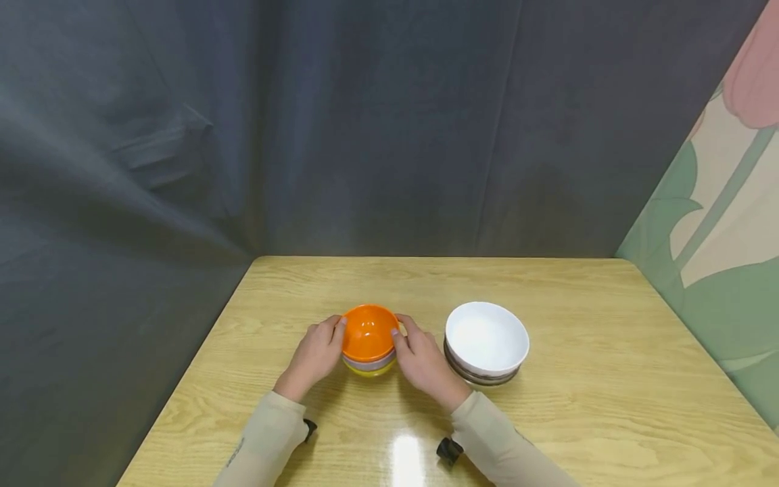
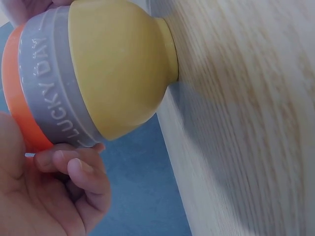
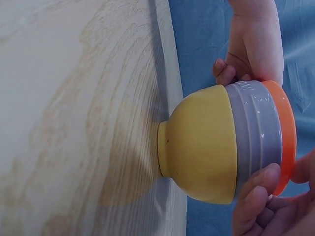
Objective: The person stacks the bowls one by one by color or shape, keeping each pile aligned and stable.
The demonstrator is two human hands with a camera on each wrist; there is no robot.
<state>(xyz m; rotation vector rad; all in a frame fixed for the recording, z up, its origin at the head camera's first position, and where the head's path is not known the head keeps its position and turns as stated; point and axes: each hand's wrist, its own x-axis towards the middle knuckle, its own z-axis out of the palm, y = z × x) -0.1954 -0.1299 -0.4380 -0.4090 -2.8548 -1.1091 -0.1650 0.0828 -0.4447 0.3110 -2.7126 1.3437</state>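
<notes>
An orange bowl (image 1: 368, 331) tops a nested stack in the head view. Under it comes a grey-purple bowl (image 2: 51, 73) with raised letters "LUCKY DAY", and at the bottom a yellow bowl (image 3: 204, 145), whose foot meets the tabletop in both wrist views. My left hand (image 1: 319, 352) grips the orange bowl's left side, thumb at the rim and fingers bent against the outside. From the opposite side my right hand (image 1: 426, 358) holds the same rim, thumb on top; its fingertips (image 3: 268, 177) touch the grey-purple bowl's outside.
To the right of my right hand stands another stack, a white bowl (image 1: 487, 338) over brownish bowls (image 1: 455, 364). The wooden table (image 1: 578, 433) ends at a dark cloth (image 1: 389, 135) behind and at left. A flower-patterned surface (image 1: 730, 270) borders the right side.
</notes>
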